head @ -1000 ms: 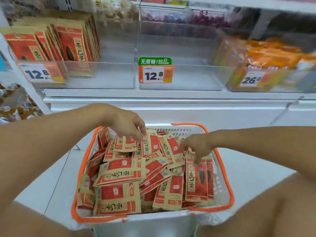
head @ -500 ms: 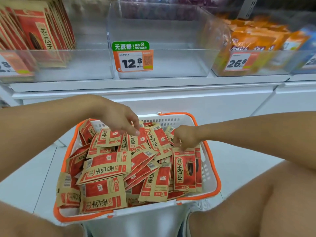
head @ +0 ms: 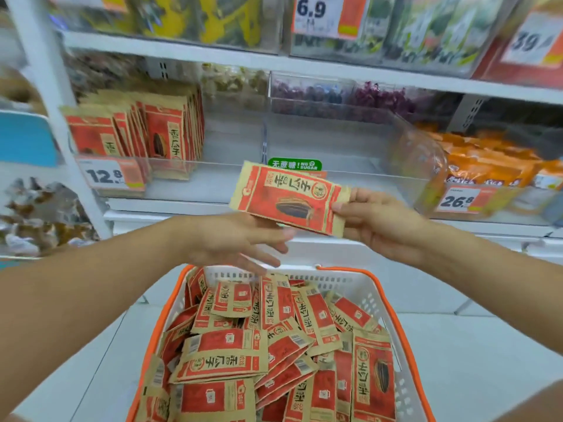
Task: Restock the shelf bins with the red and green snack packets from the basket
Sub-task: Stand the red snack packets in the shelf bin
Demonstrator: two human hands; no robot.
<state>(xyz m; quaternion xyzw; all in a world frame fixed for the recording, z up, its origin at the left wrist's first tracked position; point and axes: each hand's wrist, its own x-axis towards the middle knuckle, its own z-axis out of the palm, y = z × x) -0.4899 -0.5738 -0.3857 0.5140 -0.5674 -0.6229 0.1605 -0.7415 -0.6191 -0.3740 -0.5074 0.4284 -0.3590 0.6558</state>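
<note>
Right hand [head: 377,223]: fingers pinch a red packet [head: 289,197] by its end.
Left hand [head: 237,242]: fingers straight, under the packet.
Basket [head: 384,303]: red packets heaped.

Single head-worn view, facing forward and down, close over basket [head: 393,303], shelf [head: 304,62] ahead

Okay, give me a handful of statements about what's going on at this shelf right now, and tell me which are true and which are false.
1. The right hand pinches a red packet by its end. True.
2. The left hand grips a second packet. False: its fingers are straight, under the held packet.
3. The basket is empty. False: it is piled with red packets.
4. The left bin holds upright red packets. True.
5. The middle bin is packed full. False: no packets show in it.
</note>
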